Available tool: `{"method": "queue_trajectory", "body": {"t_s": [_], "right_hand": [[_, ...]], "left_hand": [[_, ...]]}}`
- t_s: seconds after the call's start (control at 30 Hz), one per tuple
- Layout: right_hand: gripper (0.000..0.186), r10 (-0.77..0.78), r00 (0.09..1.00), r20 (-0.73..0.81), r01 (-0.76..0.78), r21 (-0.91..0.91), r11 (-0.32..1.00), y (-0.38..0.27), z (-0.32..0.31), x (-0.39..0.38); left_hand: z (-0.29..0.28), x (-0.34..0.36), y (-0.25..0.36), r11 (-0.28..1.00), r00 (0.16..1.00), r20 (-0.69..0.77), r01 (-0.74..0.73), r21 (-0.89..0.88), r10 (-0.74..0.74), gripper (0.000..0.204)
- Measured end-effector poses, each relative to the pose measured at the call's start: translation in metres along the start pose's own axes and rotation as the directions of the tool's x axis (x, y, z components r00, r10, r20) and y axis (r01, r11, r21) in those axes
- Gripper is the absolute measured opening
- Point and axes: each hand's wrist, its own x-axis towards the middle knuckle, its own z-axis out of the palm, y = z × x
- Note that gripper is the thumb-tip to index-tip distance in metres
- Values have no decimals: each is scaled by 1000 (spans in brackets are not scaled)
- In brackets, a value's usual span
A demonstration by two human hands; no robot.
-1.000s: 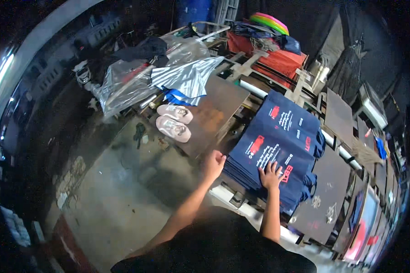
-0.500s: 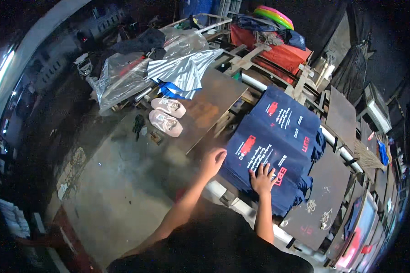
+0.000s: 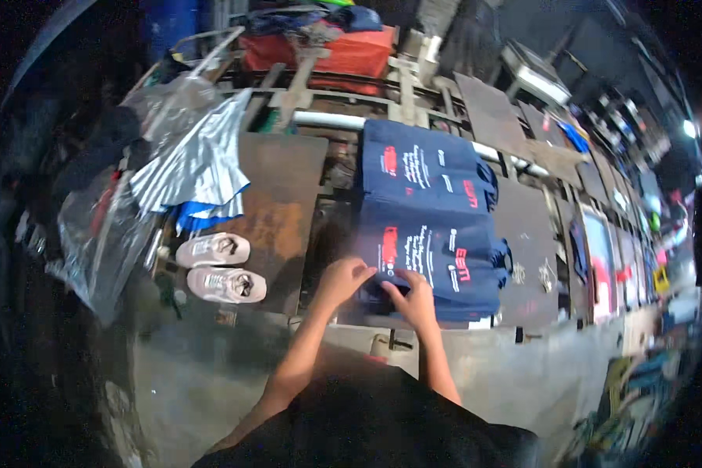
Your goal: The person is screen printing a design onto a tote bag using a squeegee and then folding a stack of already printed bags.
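Two side-by-side piles of navy printed fabric bags [image 3: 433,274] lie on the slatted bench, with loops of handles along their right side. My left hand [image 3: 345,277] is closed at the near left corner of the front pile, fingertips pinched at a bag's edge. Beside it, my right hand [image 3: 412,295] rests on the same pile, thumb and fingers bent but apart. Left of the bags, two pale pink shoes [image 3: 220,284] sit on a brown board [image 3: 285,203].
Crumpled clear plastic [image 3: 101,242] and striped silver sheeting [image 3: 187,164] cover the bench's left end. Red fabric [image 3: 359,54] and a white pipe [image 3: 327,118] are behind. More boards [image 3: 526,257] continue to the right, and a concrete floor [image 3: 179,374] shows below.
The view has swung round, so the bench now runs more nearly crosswise. My right hand has drawn toward my left at the front pile's near corner, its spread fingers now more bent.
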Motion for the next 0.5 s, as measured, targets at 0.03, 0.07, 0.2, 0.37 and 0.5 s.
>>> {"method": "queue_trajectory", "body": {"t_s": [0.03,0.07,0.2,0.37,0.5], "right_hand": [[36,29,1000,8,-29,-26,999,-11,6,-2],[32,59,998,17,-58,-50,997,-19,11,-4],[26,79,988,-131,-99,-157,983,-7,32,-12],[31,383,867,-320,-395,30,918,19,41,-8],[35,486,827,-282,-485,77,871,55,35,11]], "left_hand": [[-1,1,-4,1000,999,38,-13,-21,14,34],[0,3,-7,999,998,56,-24,-28,25,33],[-7,7,-12,995,993,101,-60,-74,68,31],[-30,11,-7,968,982,74,-153,-200,171,27],[-48,13,-11,909,901,156,-379,-173,406,35]]}}
